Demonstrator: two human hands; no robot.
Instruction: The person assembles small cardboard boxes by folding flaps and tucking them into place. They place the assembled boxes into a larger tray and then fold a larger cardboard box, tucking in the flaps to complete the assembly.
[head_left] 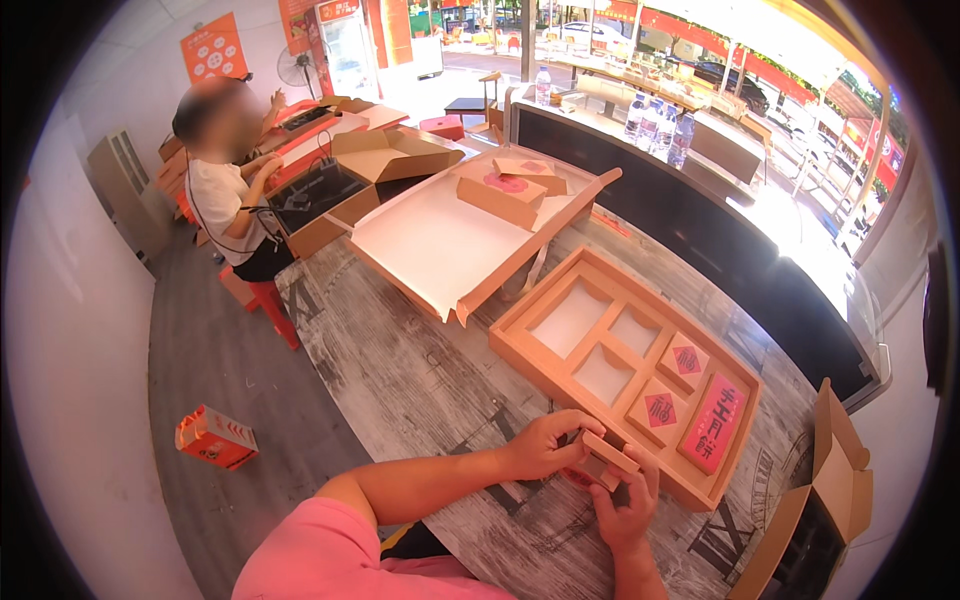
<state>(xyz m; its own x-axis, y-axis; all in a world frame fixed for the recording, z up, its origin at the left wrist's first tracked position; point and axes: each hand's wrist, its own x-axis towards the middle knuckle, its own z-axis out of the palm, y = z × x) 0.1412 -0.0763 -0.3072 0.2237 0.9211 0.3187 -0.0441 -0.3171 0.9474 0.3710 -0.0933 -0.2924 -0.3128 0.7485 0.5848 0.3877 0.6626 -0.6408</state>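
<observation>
Near the table's front edge I hold a small brown cardboard box [606,459] between both hands. My left hand [545,447] grips its left side with the fingers closed on it. On the right side, my right hand [627,497] is wrapped round it, thumb underneath. One end of the small box looks uncovered, and a bit of red print shows low on it. Just beyond my hands lies a shallow compartment tray [520,343]. In its right part sit two square boxes with red diamond labels [686,361] and a long box with a red label [713,423]. Three other compartments show pale bottoms.
A large white-lined carton lid [440,245] holds several flattened card pieces [500,195]. An open carton [815,500] stands at the right. Behind the table runs a dark panel [690,235] with water bottles [660,130] beyond. A person [225,170] works at the far left.
</observation>
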